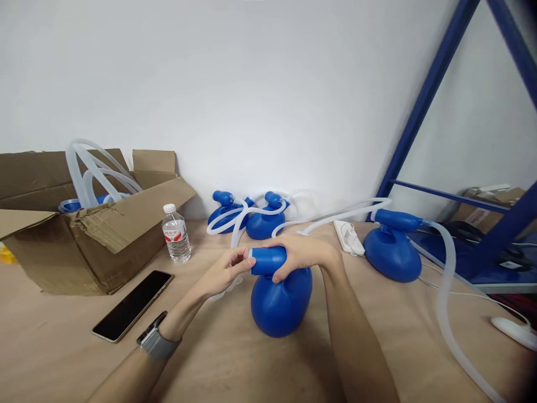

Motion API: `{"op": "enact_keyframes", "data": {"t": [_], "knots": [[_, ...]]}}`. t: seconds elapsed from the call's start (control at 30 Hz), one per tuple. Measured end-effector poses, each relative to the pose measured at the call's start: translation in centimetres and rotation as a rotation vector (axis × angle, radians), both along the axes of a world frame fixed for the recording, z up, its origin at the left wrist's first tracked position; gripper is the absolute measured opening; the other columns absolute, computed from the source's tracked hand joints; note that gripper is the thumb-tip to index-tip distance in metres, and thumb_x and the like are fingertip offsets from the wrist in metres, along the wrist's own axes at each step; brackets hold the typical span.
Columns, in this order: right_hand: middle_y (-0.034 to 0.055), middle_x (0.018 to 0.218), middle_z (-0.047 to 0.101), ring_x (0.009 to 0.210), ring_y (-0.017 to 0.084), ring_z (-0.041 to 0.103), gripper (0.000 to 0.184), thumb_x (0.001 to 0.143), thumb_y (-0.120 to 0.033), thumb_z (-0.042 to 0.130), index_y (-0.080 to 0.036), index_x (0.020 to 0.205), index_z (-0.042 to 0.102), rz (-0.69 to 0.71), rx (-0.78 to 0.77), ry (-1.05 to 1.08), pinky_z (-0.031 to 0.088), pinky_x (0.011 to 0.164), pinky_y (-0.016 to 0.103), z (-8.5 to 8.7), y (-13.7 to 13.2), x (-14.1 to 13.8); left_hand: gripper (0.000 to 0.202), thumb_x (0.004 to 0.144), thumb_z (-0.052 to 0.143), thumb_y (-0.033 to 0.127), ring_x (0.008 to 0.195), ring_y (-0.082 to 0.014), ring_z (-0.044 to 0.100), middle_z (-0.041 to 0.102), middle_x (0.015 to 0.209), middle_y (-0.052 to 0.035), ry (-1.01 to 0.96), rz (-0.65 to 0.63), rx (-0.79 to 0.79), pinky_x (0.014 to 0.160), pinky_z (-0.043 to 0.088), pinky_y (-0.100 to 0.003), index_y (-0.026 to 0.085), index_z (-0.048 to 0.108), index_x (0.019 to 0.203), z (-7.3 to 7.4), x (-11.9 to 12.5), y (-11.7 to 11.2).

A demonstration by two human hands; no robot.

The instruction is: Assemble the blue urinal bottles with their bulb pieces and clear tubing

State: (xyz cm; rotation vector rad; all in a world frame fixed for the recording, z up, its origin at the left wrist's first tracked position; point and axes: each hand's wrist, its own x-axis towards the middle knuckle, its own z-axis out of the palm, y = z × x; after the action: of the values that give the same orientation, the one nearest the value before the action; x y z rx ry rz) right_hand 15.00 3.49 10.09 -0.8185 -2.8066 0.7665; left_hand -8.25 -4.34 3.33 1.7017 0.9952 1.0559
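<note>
A blue plastic urinal bottle (281, 308) with a rounded body rests on the table in front of me. My right hand (300, 252) is wrapped over its wide blue neck (266, 261), thumb on the near side. At the neck's left end, my left hand (230, 268) pinches a whitish end piece (250, 254) between thumb and fingers. Part of a translucent hose (229, 288) shows just below the left hand; the fingers hide how it joins the end piece. A grey-strapped watch (157, 338) is on my left wrist.
Two similar bottles (265, 224) with coiled hoses stand by the wall. Another bottle (392, 254) is at right, its hose (448, 291) running forward. A cardboard box (94, 252) holds hoses. A water bottle (176, 238), phone (133, 305), power strip (349, 238) and blue metal frame (423, 106) surround the area.
</note>
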Motion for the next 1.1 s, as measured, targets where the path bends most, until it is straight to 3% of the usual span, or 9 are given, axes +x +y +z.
{"op": "enact_keyframes", "data": {"t": [0.17,0.4,0.5,0.6,0.7,0.77,0.87,0.97,1.1], "knots": [[0.0000,0.110,0.076,0.099,0.027,0.070,0.074,0.063,-0.054,0.088,-0.031,0.132,0.072,-0.026,-0.001,-0.064,0.052,0.082,0.030,0.3,0.3,0.7,0.041,0.094,0.057,0.057,0.082,-0.0199,0.060,0.064,0.082,-0.0033,0.093,0.123,0.066,0.077,0.046,-0.031,0.019,0.057,0.077,-0.1,-3.5,-0.2],[0.0062,0.136,0.069,0.120,0.035,0.066,0.089,0.066,-0.066,0.084,-0.031,0.145,0.061,-0.157,0.069,-0.064,0.052,0.098,0.037,0.0,-0.2,-0.2,0.031,0.092,0.052,0.035,0.067,-0.0213,0.058,0.066,0.072,-0.0078,1.111,0.444,0.124,0.061,0.032,-0.032,0.020,0.053,0.065,-4.8,-6.8,1.1],[0.0080,0.137,0.069,0.120,0.036,0.066,0.088,0.069,-0.070,0.079,-0.031,0.146,0.060,-0.168,0.095,-0.071,0.050,0.101,0.041,-0.3,-0.4,-0.8,0.030,0.090,0.055,0.032,0.066,-0.0226,0.061,0.068,0.072,-0.0096,1.165,0.444,0.102,0.059,0.031,-0.032,0.020,0.055,0.063,-6.5,-6.9,1.7],[0.0091,0.135,0.070,0.117,0.037,0.067,0.087,0.070,-0.072,0.078,-0.032,0.145,0.060,-0.191,0.104,-0.069,0.051,0.100,0.043,-0.4,-0.4,-1.1,0.027,0.092,0.053,0.030,0.074,-0.0264,0.067,0.072,0.081,-0.0124,1.178,0.423,0.141,0.061,0.034,-0.032,0.020,0.060,0.068,-6.6,-6.3,1.9],[0.0106,0.130,0.072,0.113,0.038,0.069,0.082,0.074,-0.072,0.075,-0.030,0.142,0.063,-0.224,0.115,-0.054,0.052,0.095,0.043,-0.5,-0.4,-1.1,0.019,0.091,0.055,0.030,0.080,-0.0286,0.069,0.073,0.086,-0.0132,1.053,0.407,0.202,0.066,0.042,-0.033,0.020,0.067,0.080,-4.8,-4.8,1.6],[0.0115,0.127,0.074,0.111,0.038,0.070,0.077,0.077,-0.070,0.074,-0.028,0.140,0.064,-0.237,0.124,-0.048,0.053,0.093,0.044,-0.4,-0.4,-1.2,0.021,0.092,0.057,0.033,0.084,-0.0269,0.070,0.075,0.095,-0.0116,0.832,0.345,0.234,0.072,0.049,-0.034,0.020,0.068,0.103,-3.0,-3.5,1.2],[0.0112,0.129,0.072,0.113,0.039,0.069,0.079,0.076,-0.069,0.076,-0.027,0.142,0.062,-0.201,0.110,-0.017,0.053,0.093,0.044,-0.3,-0.4,-1.4,0.061,0.086,0.069,0.047,0.096,-0.0255,0.070,0.067,0.129,-0.0126,0.555,0.200,0.195,0.080,0.056,-0.037,0.023,0.052,0.140,0.3,-1.5,1.2],[0.0100,0.138,0.067,0.123,0.036,0.064,0.076,0.079,-0.065,0.076,-0.028,0.143,0.059,-0.145,0.112,0.141,0.048,0.103,0.044,-0.2,-0.3,-1.7,0.079,0.078,0.079,0.053,0.107,-0.0283,0.067,0.062,0.140,-0.0125,0.469,0.098,0.248,0.087,0.057,-0.040,0.026,0.048,0.146,3.4,-0.3,2.2],[0.0083,0.128,0.069,0.115,0.026,0.066,0.046,0.091,-0.055,0.067,-0.023,0.123,0.061,-0.224,0.149,0.511,0.050,0.097,0.038,-0.1,0.1,-1.6,0.066,0.077,0.081,0.052,0.101,-0.0265,0.068,0.069,0.123,-0.0090,0.384,0.115,0.354,0.087,0.057,-0.039,0.023,0.058,0.132,6.9,-0.4,3.5]]}}
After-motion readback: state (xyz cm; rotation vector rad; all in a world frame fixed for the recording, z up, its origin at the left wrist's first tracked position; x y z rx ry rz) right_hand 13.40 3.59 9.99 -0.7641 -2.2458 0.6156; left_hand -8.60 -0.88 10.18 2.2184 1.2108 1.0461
